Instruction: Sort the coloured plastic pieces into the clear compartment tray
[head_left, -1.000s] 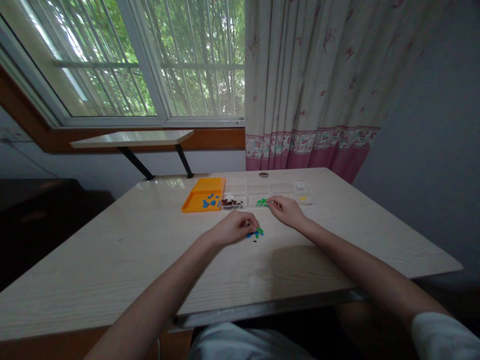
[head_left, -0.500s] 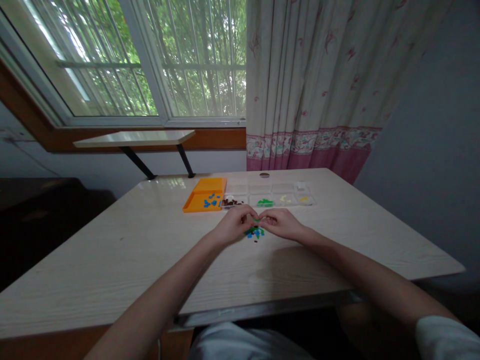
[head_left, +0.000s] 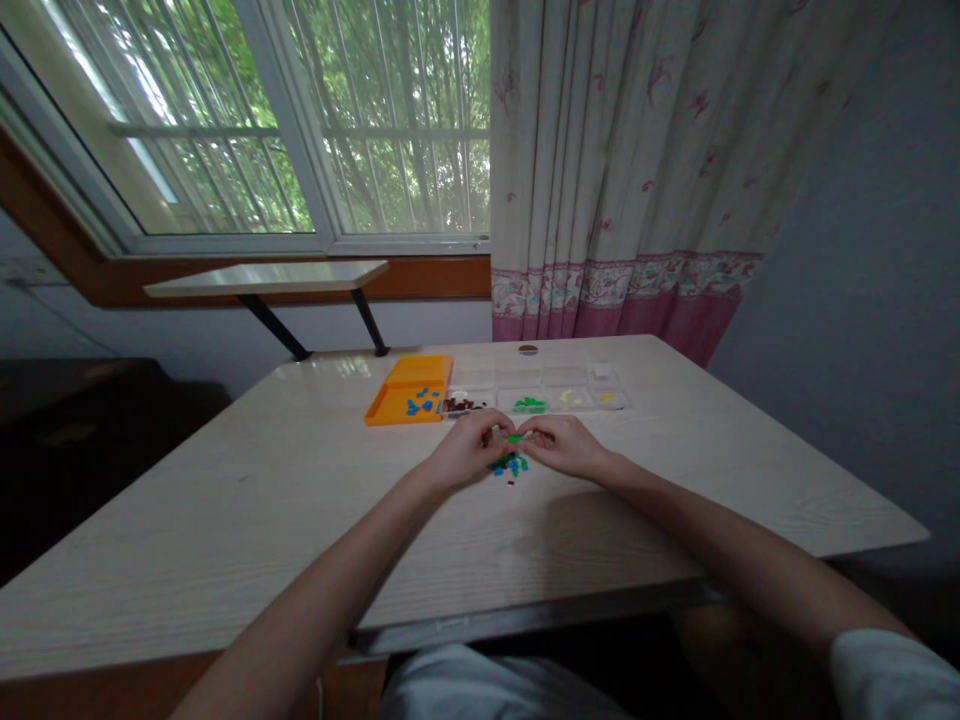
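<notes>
My left hand (head_left: 469, 448) and my right hand (head_left: 564, 447) meet fingertip to fingertip above the table. Both are closed in a pinch on a small green piece (head_left: 513, 439), whose exact kind is too small to make out. Below the fingers lies a loose pile of small blue, green and brown pieces (head_left: 513, 465), partly hidden by my left hand. One dark brown piece (head_left: 511, 483) lies slightly nearer to me.
Behind my hands stands a clear compartment box (head_left: 626, 402) with brown, green, pale yellow and yellow pieces. An orange tray (head_left: 382, 410) holding blue pieces sits at its left. A raised shelf (head_left: 270, 275) stands at the table's (head_left: 300, 520) back left.
The green piece shows a little more between my fingertips. Both hands stay in nearly the same place, and the boxes and the pile have not moved.
</notes>
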